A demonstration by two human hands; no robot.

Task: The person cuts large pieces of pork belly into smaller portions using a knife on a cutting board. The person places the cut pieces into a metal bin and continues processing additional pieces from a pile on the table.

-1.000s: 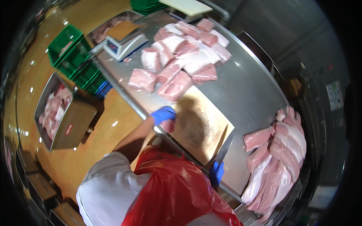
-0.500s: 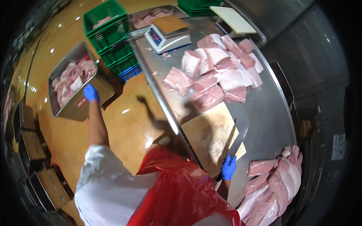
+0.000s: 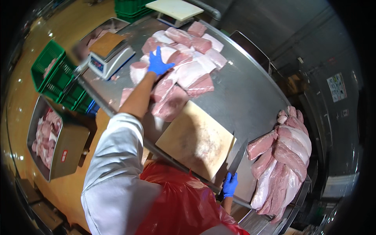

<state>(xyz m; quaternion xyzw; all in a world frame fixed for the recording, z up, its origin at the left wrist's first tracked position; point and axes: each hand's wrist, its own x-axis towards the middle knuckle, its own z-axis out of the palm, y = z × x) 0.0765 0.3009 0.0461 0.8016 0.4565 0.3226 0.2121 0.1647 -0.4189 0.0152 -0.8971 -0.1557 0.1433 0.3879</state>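
My left hand [image 3: 159, 63], in a blue glove, is open with its fingers spread on the pile of raw meat blocks [image 3: 197, 72], pale fat showing on many of them. Part of the meat under the palm is hidden. By the lower right of the cutting board [image 3: 197, 141], my right hand [image 3: 230, 185], also gloved in blue, is closed around the handle of a knife [image 3: 238, 156]. Its long blade points away from me, next to the board's right edge. Further right lies a heap of long meat strips [image 3: 284, 164].
A steel table [image 3: 250, 102] carries all this. At its far left stands a weighing scale [image 3: 109, 56]; a second scale with a white top [image 3: 175, 9] is at the far end. Green crates [image 3: 58, 74] and a steel bin of meat pieces [image 3: 64, 147] stand on the floor to the left.
My left hand has gone from the steel bin's rim to the meat pile on the table. The view has swung to the right. The knife stays in my right hand.
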